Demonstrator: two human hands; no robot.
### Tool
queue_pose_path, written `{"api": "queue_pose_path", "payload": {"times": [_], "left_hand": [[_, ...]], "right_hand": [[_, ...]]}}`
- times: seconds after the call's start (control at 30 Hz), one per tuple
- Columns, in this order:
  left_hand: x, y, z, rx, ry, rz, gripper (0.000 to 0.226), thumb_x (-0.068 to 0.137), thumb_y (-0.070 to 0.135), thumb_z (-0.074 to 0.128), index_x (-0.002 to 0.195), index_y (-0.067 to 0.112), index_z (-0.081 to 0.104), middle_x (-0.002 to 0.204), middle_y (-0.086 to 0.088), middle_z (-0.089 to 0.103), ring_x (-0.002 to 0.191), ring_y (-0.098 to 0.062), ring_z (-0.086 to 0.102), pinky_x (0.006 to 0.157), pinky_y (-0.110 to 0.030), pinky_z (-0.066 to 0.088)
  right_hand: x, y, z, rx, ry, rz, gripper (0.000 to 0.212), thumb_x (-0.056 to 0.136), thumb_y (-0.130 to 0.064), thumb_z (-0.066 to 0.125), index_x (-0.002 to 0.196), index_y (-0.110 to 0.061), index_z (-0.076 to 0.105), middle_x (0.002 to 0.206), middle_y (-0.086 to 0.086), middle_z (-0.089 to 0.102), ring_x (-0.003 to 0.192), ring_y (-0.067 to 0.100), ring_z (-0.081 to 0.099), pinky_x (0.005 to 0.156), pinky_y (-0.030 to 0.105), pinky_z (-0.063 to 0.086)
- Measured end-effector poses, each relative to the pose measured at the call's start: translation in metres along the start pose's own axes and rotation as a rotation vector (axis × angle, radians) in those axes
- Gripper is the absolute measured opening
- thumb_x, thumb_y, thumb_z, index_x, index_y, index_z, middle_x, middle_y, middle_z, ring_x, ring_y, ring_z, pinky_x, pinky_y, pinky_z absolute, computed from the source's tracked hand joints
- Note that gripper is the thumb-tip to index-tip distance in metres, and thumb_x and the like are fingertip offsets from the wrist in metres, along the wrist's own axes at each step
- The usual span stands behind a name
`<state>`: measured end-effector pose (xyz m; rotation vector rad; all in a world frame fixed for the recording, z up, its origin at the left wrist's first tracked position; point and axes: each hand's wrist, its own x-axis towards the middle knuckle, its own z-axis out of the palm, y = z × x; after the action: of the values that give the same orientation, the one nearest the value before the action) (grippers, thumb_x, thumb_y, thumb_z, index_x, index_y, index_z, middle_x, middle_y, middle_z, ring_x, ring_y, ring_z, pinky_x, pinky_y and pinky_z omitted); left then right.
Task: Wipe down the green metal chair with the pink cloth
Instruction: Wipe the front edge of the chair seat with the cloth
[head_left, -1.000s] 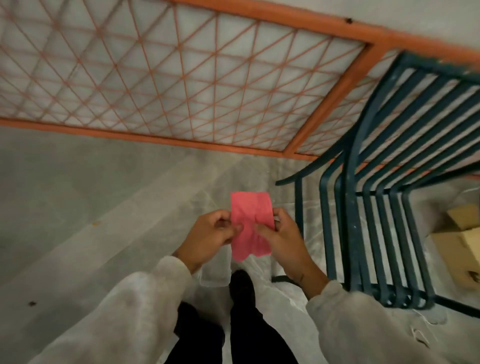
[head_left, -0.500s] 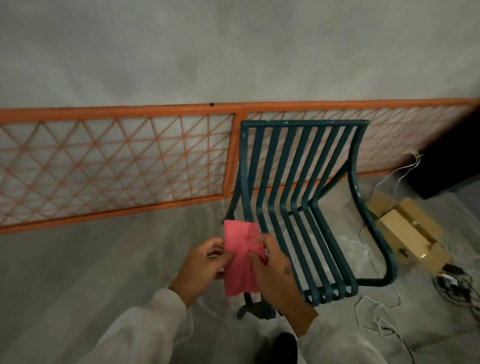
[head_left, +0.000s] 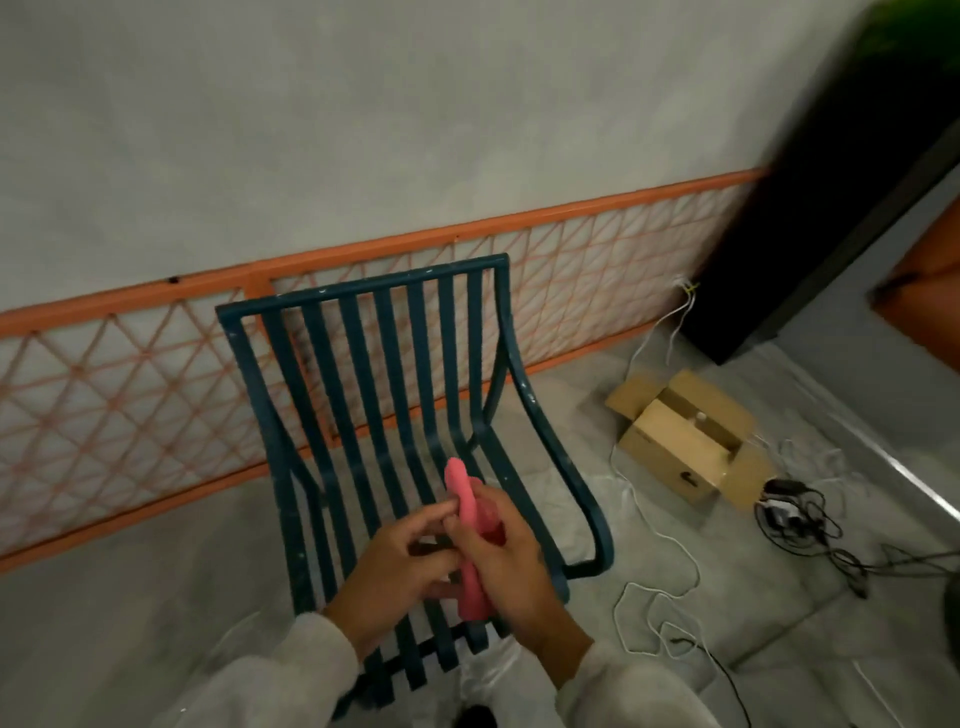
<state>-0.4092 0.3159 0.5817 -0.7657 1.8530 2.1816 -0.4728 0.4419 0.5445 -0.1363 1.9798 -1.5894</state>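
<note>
The green metal chair (head_left: 363, 374) with slatted back and seat stands right in front of me, facing me, on the grey floor. The pink cloth (head_left: 467, 519) is folded into a narrow upright strip over the front of the seat. My right hand (head_left: 511, 566) grips the cloth along its right side. My left hand (head_left: 400, 571) is beside it, fingers spread, with fingertips touching the cloth's left edge. Both hands hover above the seat slats.
An orange lattice fence (head_left: 130, 374) runs along the grey wall behind the chair. An open cardboard box (head_left: 685, 441) sits on the floor to the right, with white (head_left: 670, 582) and black cables (head_left: 810, 525) around it. A dark panel (head_left: 831, 208) stands at the right.
The view swung from the chair's side to facing it head-on. The cloth went from a flat rectangle held by both hands to a narrow folded strip, mostly in my right hand.
</note>
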Motion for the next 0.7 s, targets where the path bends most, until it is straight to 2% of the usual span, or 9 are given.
{"api": "queue_pose_path", "payload": {"times": [0.07,0.13,0.23,0.47,0.53,0.63,0.7], "left_hand": [[0.011,0.006,0.02,0.043,-0.073,-0.017,0.045,0.088,0.0,0.064,0.119,0.033,0.065,0.112,0.01,0.071,0.097,-0.012,0.072,0.076,-0.031,0.06],[0.022,0.009,0.029,0.093,-0.1,-0.047,0.037,0.089,0.004,0.065,0.119,0.027,0.066,0.115,0.006,0.071,0.098,-0.012,0.072,0.078,-0.029,0.06],[0.038,0.007,0.026,0.197,-0.094,-0.069,0.031,0.09,0.011,0.066,0.119,0.022,0.066,0.116,0.001,0.071,0.1,-0.013,0.071,0.088,-0.035,0.059],[0.068,-0.002,0.013,0.218,-0.097,-0.088,0.024,0.094,0.022,0.061,0.118,0.019,0.066,0.112,-0.003,0.072,0.098,-0.015,0.072,0.088,-0.034,0.058],[0.077,-0.005,0.017,0.23,-0.091,-0.103,0.025,0.094,0.022,0.062,0.118,0.019,0.065,0.112,-0.003,0.071,0.099,-0.016,0.071,0.089,-0.035,0.057],[0.098,-0.009,0.03,0.248,-0.088,-0.127,0.024,0.093,0.023,0.063,0.116,0.02,0.066,0.112,-0.002,0.071,0.098,-0.015,0.071,0.093,-0.039,0.056],[0.116,-0.011,0.04,0.253,-0.084,-0.155,0.022,0.092,0.022,0.064,0.114,0.022,0.068,0.11,-0.002,0.072,0.095,-0.014,0.072,0.09,-0.036,0.058]], "right_hand": [[0.001,0.001,-0.025,0.146,0.061,0.055,0.031,0.089,-0.037,0.068,0.119,-0.038,0.067,0.112,-0.003,0.072,0.101,0.016,0.071,0.088,0.036,0.061],[0.0,0.004,-0.044,0.216,0.11,0.077,0.02,0.098,-0.025,0.06,0.111,-0.034,0.071,0.11,0.009,0.072,0.097,0.03,0.071,0.082,0.042,0.061],[-0.012,0.011,-0.064,0.279,0.177,0.121,0.021,0.101,-0.019,0.054,0.116,-0.029,0.066,0.108,0.014,0.069,0.08,0.03,0.068,0.072,0.039,0.06],[-0.028,0.043,-0.106,0.245,0.355,0.163,0.035,0.097,-0.017,0.061,0.13,-0.03,0.061,0.111,0.016,0.066,0.079,0.031,0.069,0.073,0.047,0.062],[-0.027,0.048,-0.116,0.22,0.379,0.178,0.033,0.097,-0.017,0.06,0.124,-0.035,0.062,0.111,0.013,0.066,0.082,0.031,0.07,0.076,0.048,0.062],[-0.013,0.058,-0.133,0.113,0.383,0.195,0.033,0.098,-0.019,0.058,0.109,-0.05,0.058,0.114,0.004,0.065,0.096,0.03,0.067,0.087,0.051,0.059],[0.004,0.063,-0.143,0.053,0.363,0.206,0.034,0.099,-0.021,0.058,0.103,-0.054,0.055,0.114,0.0,0.063,0.098,0.027,0.065,0.09,0.05,0.057]]}}
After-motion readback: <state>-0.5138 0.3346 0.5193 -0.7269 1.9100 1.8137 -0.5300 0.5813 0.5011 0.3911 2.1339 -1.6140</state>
